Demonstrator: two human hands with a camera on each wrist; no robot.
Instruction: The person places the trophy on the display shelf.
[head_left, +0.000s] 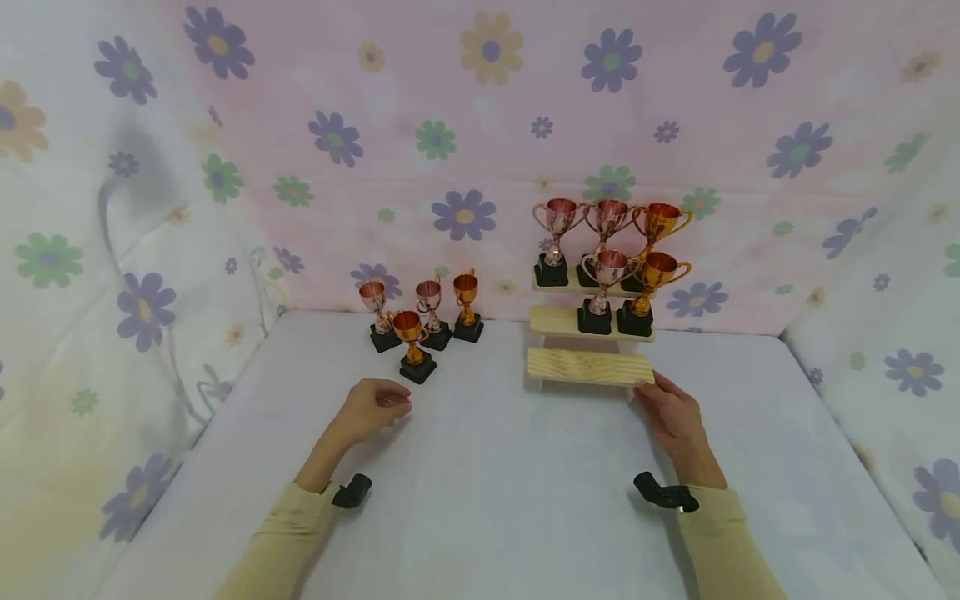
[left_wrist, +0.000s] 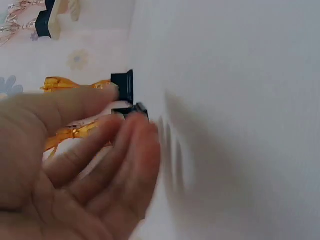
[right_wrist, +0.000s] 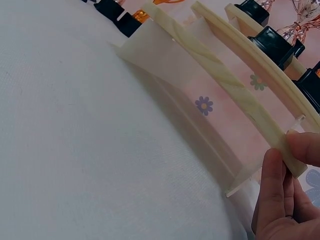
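Note:
A three-step wooden stand (head_left: 588,367) sits at the back right of the table. Its top step holds three small trophies (head_left: 609,218), its middle step two more (head_left: 648,279), and its lowest step is bare. My right hand (head_left: 660,398) pinches the right end of that lowest step (right_wrist: 225,80), thumb (right_wrist: 305,147) on top and fingers (right_wrist: 272,185) beneath. My left hand (head_left: 393,407) rests on the cloth with its fingers loosely curled, holding nothing. Just beyond it stands a gold trophy (head_left: 414,343) on a black base (left_wrist: 123,86). In the left wrist view the left hand (left_wrist: 125,145) is blurred.
Three more trophies (head_left: 431,308), copper and gold, stand behind the near gold one. A white cloth (head_left: 495,483) covers the table. Floral fabric (head_left: 465,125) hangs behind and at both sides. A black wrist camera mount (head_left: 352,492) is on each sleeve.

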